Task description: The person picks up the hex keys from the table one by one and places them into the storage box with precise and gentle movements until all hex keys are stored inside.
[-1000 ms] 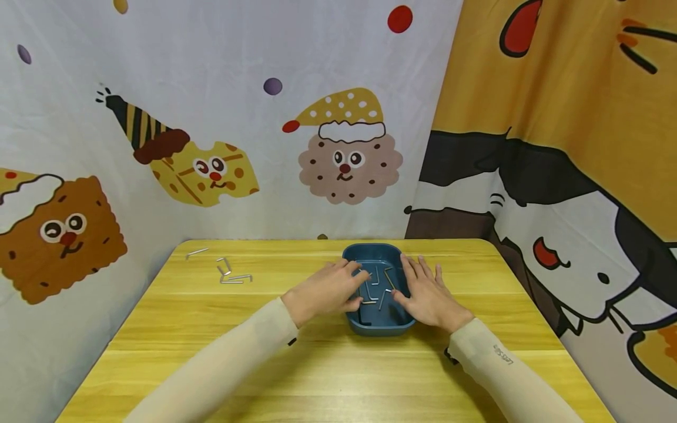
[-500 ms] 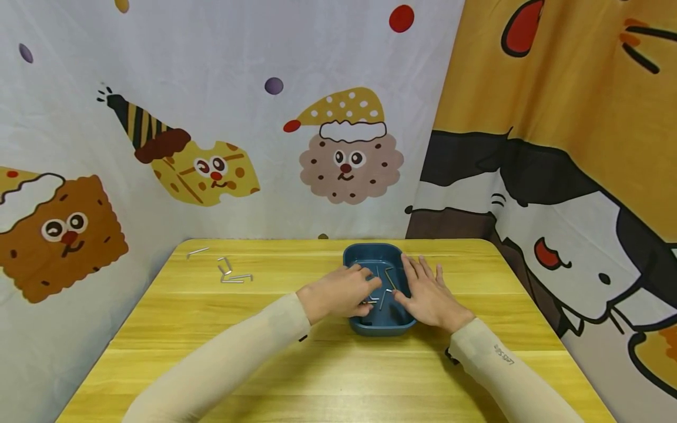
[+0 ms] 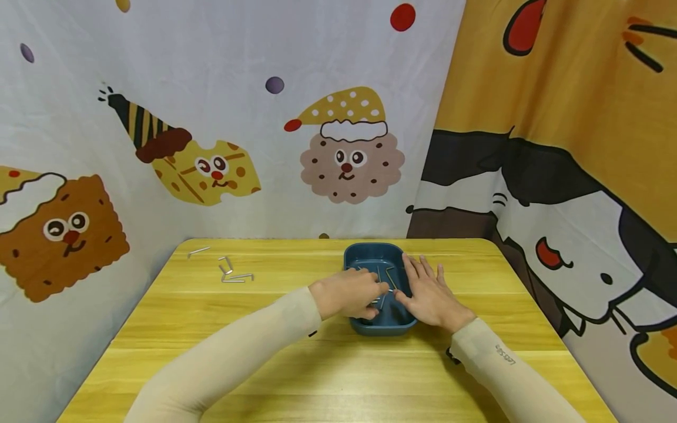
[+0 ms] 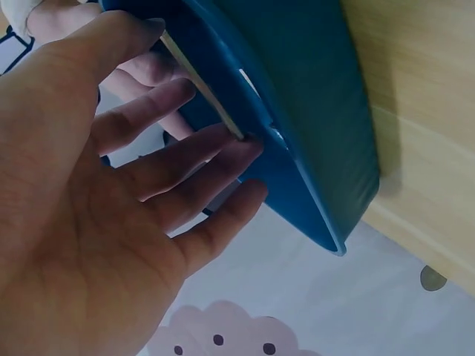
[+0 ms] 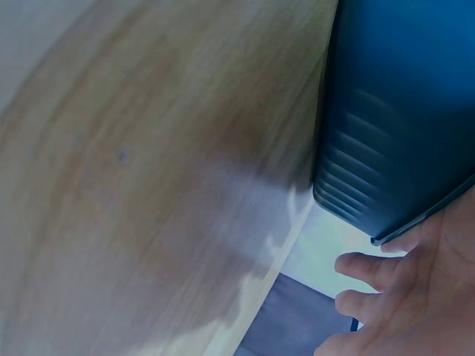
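Note:
A dark blue plastic tray (image 3: 386, 330) holds several L-shaped hex keys, among them a brass-coloured one (image 3: 391, 278). My left hand (image 3: 350, 292) reaches over the tray's left side, fingers pointing down into it. In the left wrist view its fingers (image 4: 200, 178) are loosely bent and spread, apart from the thumb. A straight brass-coloured rod (image 4: 202, 85) shows between thumb and fingertips; whether they touch it I cannot tell. Flat against the tray's right rim rests my right hand (image 3: 431, 296), fingers extended along it. Some hex keys are hidden under the left hand.
Several silver hex keys (image 3: 235, 277) lie loose on the left of the wooden table (image 3: 338, 376), one of them (image 3: 198, 251) near the far left corner. A patterned curtain (image 3: 238, 106) hangs right behind the table's back edge.
My left hand has moved rightward and deeper over the tray, now covering more of the hex keys. The right hand stays at the right rim, and the loose keys on the table lie as before.

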The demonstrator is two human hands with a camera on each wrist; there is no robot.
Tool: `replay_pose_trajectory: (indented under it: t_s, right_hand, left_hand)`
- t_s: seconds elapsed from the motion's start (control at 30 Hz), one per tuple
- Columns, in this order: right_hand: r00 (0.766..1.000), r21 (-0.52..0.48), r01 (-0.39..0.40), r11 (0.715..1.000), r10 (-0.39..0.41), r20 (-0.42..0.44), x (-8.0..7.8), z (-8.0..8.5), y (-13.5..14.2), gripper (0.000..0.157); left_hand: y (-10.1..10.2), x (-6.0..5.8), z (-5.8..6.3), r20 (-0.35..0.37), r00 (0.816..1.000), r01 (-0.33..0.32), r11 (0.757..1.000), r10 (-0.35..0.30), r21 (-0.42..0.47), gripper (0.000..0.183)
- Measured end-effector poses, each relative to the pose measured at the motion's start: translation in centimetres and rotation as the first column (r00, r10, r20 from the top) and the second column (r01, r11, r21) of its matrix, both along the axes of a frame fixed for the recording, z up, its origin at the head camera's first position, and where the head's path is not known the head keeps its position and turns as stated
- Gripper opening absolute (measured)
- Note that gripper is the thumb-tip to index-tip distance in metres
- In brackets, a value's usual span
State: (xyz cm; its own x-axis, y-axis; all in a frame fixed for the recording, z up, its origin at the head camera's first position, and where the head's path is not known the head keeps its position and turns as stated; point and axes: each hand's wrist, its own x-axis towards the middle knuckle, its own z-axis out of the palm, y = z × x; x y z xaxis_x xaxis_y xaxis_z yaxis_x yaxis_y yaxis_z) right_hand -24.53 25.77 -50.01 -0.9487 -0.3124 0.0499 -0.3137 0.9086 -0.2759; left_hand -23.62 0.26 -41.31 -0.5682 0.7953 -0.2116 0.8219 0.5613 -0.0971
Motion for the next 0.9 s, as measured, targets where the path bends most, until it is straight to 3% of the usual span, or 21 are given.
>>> replay_pose_trajectory:
  t_s: [0.4, 0.67, 0.9]
  right_hand:
    - [1.000, 0.015, -0.003, 1.000, 0.003, -0.003, 0.0, 0.1, 0.1, 0.095]
    - [1.000, 0.018, -0.011, 1.000, 0.011, -0.011, 0.1, 0.1, 0.2, 0.095]
    - [1.000, 0.025, -0.007, 1.000, 0.007, -0.004, 0.1, 0.1, 0.1, 0.095]
  left_hand:
    - [1.1, 0.1, 0.3, 0.044, 0.999, -0.012, 0.998, 0.014, -0.057, 0.059]
    - [1.4, 0.2, 0.4, 0.069, 0.997, -0.029, 0.998, 0.032, -0.049, 0.059]
    - [1.2, 0.4, 0.4, 0.009, 0.999, -0.034, 0.999, 0.035, -0.041, 0.058]
